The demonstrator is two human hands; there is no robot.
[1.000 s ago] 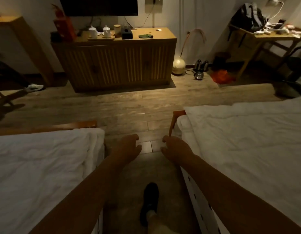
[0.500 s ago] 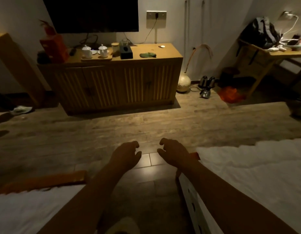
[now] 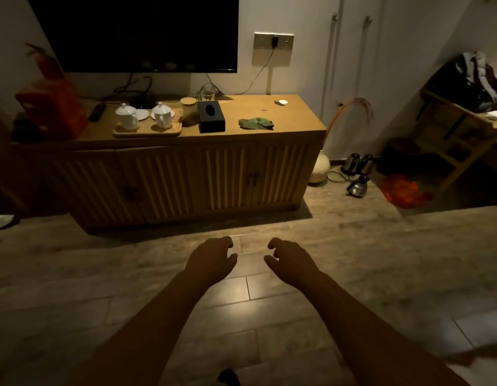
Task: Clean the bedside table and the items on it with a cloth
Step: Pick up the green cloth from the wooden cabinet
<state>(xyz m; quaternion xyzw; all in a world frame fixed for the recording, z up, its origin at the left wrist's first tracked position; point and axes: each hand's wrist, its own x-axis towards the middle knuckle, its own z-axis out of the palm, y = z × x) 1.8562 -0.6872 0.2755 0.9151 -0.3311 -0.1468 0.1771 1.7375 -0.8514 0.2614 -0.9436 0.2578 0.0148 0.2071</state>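
Since the earlier frames the two white beds have dropped out of view and the wooden cabinet [image 3: 183, 168] is seen much nearer, filling the upper middle of the picture. Both arms are stretched forward over the floor [image 3: 74, 288]; the left hand [image 3: 211, 259] and the right hand [image 3: 290, 260] are held side by side, apart, with fingers loosely curled, and nothing is held in either. A crumpled green cloth [image 3: 256, 123] is seen lying on the right part of the cabinet top, well away from both hands. No bedside table can be made out. A dark television [image 3: 135, 32] is cut off by the upper edge, and its cables are half lost in shadow. At the left end of the cabinet an orange-red object [image 3: 53, 107] is too dim to be identified. A wooden tray [image 3: 147, 130] bears two white lidded cups [image 3: 127, 116], with saucers behind them. Just beside the tray a black tissue box [image 3: 211, 116] is placed; no writing can be read on it or elsewhere. Behind the box a drinking glass [image 3: 207, 93] is seen, and whether it is filled cannot be told. A small white disc [image 3: 282, 101] lies near the back right corner. On the floor at the right, kettles [image 3: 357, 174] and an orange bag [image 3: 403, 190] are partly shadowed, and a dark bag [image 3: 470, 79] on a wooden side table [image 3: 450, 126] is cut by the frame edge.
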